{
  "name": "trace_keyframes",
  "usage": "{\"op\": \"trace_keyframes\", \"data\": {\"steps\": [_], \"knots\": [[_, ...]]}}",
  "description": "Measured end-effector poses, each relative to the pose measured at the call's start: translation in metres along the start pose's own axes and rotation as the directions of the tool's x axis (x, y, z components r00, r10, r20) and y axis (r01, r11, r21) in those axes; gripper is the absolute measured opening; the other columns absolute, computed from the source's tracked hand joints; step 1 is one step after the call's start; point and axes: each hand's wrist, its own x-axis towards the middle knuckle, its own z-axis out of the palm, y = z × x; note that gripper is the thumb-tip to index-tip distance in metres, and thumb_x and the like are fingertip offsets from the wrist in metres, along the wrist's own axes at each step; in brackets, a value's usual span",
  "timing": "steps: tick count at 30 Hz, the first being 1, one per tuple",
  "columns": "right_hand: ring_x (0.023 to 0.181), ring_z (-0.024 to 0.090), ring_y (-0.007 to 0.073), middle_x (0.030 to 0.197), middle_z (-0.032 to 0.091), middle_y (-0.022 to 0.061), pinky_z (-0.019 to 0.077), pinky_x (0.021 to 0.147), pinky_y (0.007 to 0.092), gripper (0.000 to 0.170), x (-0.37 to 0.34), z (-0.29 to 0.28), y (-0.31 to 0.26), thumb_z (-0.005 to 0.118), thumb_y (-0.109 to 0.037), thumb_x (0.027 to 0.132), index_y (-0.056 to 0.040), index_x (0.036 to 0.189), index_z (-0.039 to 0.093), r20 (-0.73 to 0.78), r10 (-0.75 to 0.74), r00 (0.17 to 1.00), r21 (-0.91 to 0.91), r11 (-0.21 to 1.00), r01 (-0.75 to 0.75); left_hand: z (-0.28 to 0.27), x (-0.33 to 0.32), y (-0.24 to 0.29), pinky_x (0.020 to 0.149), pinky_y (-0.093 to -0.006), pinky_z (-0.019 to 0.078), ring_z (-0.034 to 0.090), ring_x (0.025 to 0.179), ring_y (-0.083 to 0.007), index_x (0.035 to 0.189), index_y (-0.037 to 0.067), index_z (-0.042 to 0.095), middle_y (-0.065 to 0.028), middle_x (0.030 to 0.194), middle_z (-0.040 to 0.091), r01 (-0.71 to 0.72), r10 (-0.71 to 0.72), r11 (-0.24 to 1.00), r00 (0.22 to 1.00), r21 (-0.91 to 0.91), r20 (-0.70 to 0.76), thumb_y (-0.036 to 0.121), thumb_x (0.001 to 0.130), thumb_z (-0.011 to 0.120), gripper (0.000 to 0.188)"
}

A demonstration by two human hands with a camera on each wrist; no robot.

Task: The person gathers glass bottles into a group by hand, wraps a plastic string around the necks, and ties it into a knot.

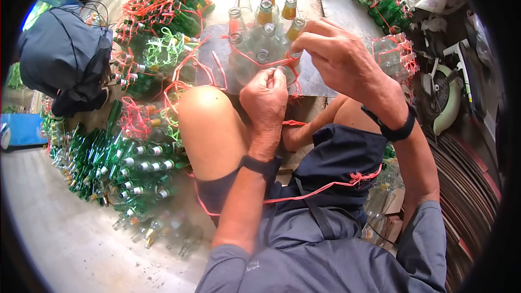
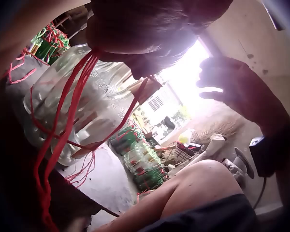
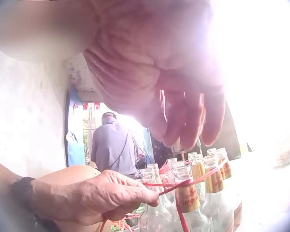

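Note:
Several clear glass bottles, a few with gold neck labels (image 1: 265, 17), stand in a cluster with red string (image 1: 247, 56) looped around their necks. My left hand (image 1: 266, 100) pinches the string between thumb and fingertips at the near side of the cluster. In the right wrist view the string (image 3: 166, 185) runs taut from that hand (image 3: 94, 195) to a bottle neck. Red strands (image 2: 70, 116) hang below my left hand (image 2: 140, 29) in the left wrist view. My right hand (image 1: 350, 62) is raised over the right-hand bottles, its fingers (image 2: 212, 79) loosely bent and apart, with nothing visible in them.
A dark grey board (image 1: 209, 57) lies under the bottles. Green bottles (image 1: 141, 157) are heaped at left, with string-tied bundles behind. A person in grey (image 1: 62, 49) is bent over at far left. A motorbike part (image 1: 448, 97) and stacked sheets (image 1: 456, 184) are at right.

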Motion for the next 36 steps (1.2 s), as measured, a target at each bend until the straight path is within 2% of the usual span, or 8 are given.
{"op": "trace_keyframes", "data": {"steps": [5,7,9,18,23,25,31,36], "knots": [[0.105,0.063,0.0326,0.099,0.065,0.0099,0.0524,0.088,0.0439,0.009,0.026,0.032,0.023,0.069,-0.009,0.083,-0.0120,0.092,0.069,0.199,-0.121,0.973,-0.102,0.984,0.144,0.008,0.001,-0.010,0.059,-0.0264,0.0479,0.050,0.060,-0.0027,0.085,-0.003,0.076,-0.0005,0.057,0.058,-0.007,0.002,0.999,0.995,-0.047,-0.097,0.019,0.089,0.080,0.023],[0.099,0.064,0.0337,0.097,0.067,0.0123,0.0506,0.090,0.0427,0.011,0.034,0.037,0.029,0.067,-0.003,0.085,-0.0056,0.095,0.069,0.266,-0.129,0.955,-0.099,0.982,0.160,0.008,0.000,-0.008,0.060,-0.0344,0.0536,0.072,0.060,-0.0236,0.082,0.001,0.076,-0.0156,0.069,0.071,0.006,-0.001,0.999,0.992,0.043,-0.125,0.020,0.088,0.079,0.020],[0.092,0.066,0.0367,0.088,0.067,0.0160,0.0509,0.084,0.0455,0.004,0.040,0.041,0.033,0.065,-0.007,0.089,-0.0035,0.089,0.065,0.451,-0.030,0.892,-0.057,0.996,0.062,0.010,0.000,-0.008,0.060,-0.0345,0.0536,0.072,0.060,-0.0237,0.081,0.001,0.076,-0.0152,0.068,0.071,0.009,-0.008,1.000,0.989,0.005,-0.147,0.021,0.088,0.081,0.022],[0.081,0.065,0.0450,0.079,0.065,0.0222,0.0489,0.069,0.0521,0.017,0.053,0.043,0.026,0.064,-0.008,0.090,-0.0016,0.103,0.056,0.612,0.113,0.782,-0.124,0.991,-0.045,0.013,-0.001,-0.012,0.062,-0.0338,0.0548,0.073,0.062,-0.0200,0.079,0.001,0.076,-0.0141,0.068,0.073,0.115,-0.121,0.992,0.979,-0.048,-0.163,0.024,0.088,0.081,0.025],[0.081,0.068,0.0442,0.081,0.068,0.0242,0.0507,0.070,0.0524,0.019,0.054,0.059,0.028,0.060,-0.008,0.090,0.0002,0.107,0.055,0.596,0.142,0.791,-0.104,0.990,-0.100,0.008,-0.002,-0.006,0.063,-0.0331,0.0547,0.074,0.063,-0.0185,0.080,0.001,0.076,-0.0148,0.069,0.073,0.144,-0.153,0.987,0.977,-0.065,-0.152,0.026,0.090,0.080,0.027],[0.081,0.068,0.0439,0.082,0.068,0.0246,0.0513,0.071,0.0525,0.018,0.055,0.063,0.033,0.058,-0.007,0.090,0.0012,0.105,0.056,0.597,0.144,0.789,-0.067,0.989,-0.129,0.006,-0.002,-0.004,0.062,-0.0283,0.0512,0.060,0.066,-0.0030,0.081,-0.004,0.074,-0.0053,0.065,0.071,0.182,-0.194,0.978,0.973,-0.098,-0.122,0.025,0.091,0.079,0.031],[0.080,0.069,0.0408,0.081,0.068,0.0238,0.0530,0.070,0.0490,0.018,0.055,0.055,0.026,0.052,-0.007,0.088,0.0014,0.101,0.062,0.596,0.202,0.777,0.040,0.959,-0.279,0.007,-0.003,-0.001,0.062,-0.0279,0.0500,0.055,0.068,-0.0022,0.080,-0.005,0.073,-0.0048,0.063,0.067,0.235,-0.258,0.954,0.960,-0.188,-0.109,0.027,0.094,0.079,0.035],[0.073,0.069,0.0248,0.080,0.069,0.0153,0.0549,0.069,0.0388,0.021,0.045,0.054,0.027,0.058,-0.011,0.092,0.0016,0.108,0.065,0.513,0.334,0.791,0.204,0.847,-0.490,0.012,-0.008,-0.008,0.058,-0.0311,0.0475,0.052,0.061,-0.0055,0.079,-0.004,0.072,-0.0050,0.059,0.062,0.200,-0.222,0.964,0.968,-0.174,-0.118,0.028,0.097,0.075,0.036]]}}
